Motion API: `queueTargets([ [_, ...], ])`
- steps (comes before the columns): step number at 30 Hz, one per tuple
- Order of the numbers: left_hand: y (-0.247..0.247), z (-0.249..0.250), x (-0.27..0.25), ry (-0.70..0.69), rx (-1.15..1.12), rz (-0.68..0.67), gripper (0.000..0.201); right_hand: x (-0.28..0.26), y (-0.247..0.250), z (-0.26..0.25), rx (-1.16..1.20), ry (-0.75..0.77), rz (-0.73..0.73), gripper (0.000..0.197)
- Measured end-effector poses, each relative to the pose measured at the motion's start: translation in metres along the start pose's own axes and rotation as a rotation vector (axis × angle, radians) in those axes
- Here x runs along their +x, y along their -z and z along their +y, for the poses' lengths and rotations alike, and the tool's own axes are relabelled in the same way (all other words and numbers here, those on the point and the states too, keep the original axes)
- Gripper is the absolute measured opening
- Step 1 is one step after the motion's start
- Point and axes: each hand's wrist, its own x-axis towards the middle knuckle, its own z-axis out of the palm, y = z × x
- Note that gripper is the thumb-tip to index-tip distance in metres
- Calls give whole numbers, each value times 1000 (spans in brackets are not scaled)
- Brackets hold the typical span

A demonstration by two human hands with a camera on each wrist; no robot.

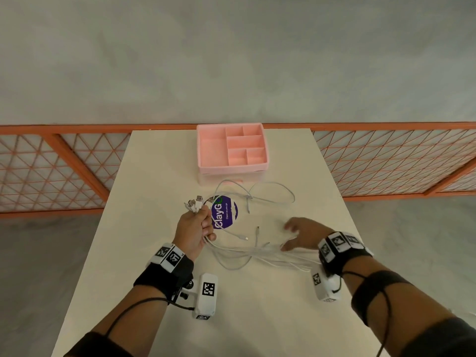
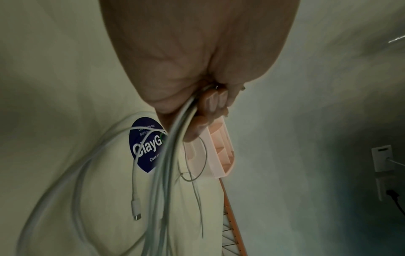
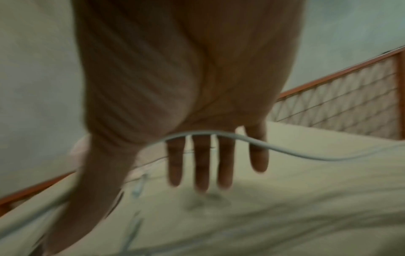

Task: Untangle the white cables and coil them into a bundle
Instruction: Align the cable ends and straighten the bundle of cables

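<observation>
The left hand [image 1: 196, 231] is raised with the fingers [image 2: 211, 102] curled into a fist, and it grips a bunch of white cables [image 1: 260, 255], whose plugs stick out above the grip. The right hand [image 1: 302, 234] is spread flat with straight fingers [image 3: 201, 166], palm down, with one strand crossing under the finger bases.

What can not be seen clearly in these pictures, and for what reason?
- Cable count: in the head view the white cables overlap, too thin to count.
- Left hand: its fist hides how the strands lie; the left wrist view blurs them.
- Right hand: motion blur in both views; a grip cannot be confirmed.
- Purple sticker: hand and cables cover part of its text.
</observation>
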Motion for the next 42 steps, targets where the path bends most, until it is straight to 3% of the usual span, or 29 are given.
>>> queueTargets([
  [4, 6, 4, -3, -3, 23, 38, 32, 7, -15, -35, -168, 66, -279, 64],
  [7, 14, 9, 0, -14, -55, 99, 30, 12, -18, -39, -353, 23, -238, 45],
  [12, 21, 12, 5, -45, -151, 155, 32, 23, -8, 22, -397, -56, -87, 15],
  [14, 20, 11, 6, -41, -183, 152, 32, 17, -1, 39, -356, -109, -104, 19],
  [20, 10, 9, 9, -24, -164, 133, 32, 3, -1, 106, -405, -257, 39, 28],
  [24, 14, 11, 10, 39, -95, 94, 32, -32, 4, 114, -404, -368, -49, 36],
  [26, 14, 10, 10, 59, -57, 78, 32, -20, 16, 116, -414, -395, -57, 36],
  [28, 13, 8, 10, 59, -29, 82, 31, 37, 23, 151, -397, -331, 6, 41],
  [29, 12, 7, 10, 59, -19, 86, 31, 51, 27, 145, -383, -282, 66, 44],
  [32, 9, 7, 9, 62, 9, 92, 31, 33, 35, 45, -291, -151, 192, 34],
  [35, 9, 10, 6, 66, 15, 82, 29, 35, 16, -34, -232, -40, 177, 31],
  [42, 21, 13, -6, 67, -6, 29, 25, 50, -58, -83, -105, -38, 164, 38],
])
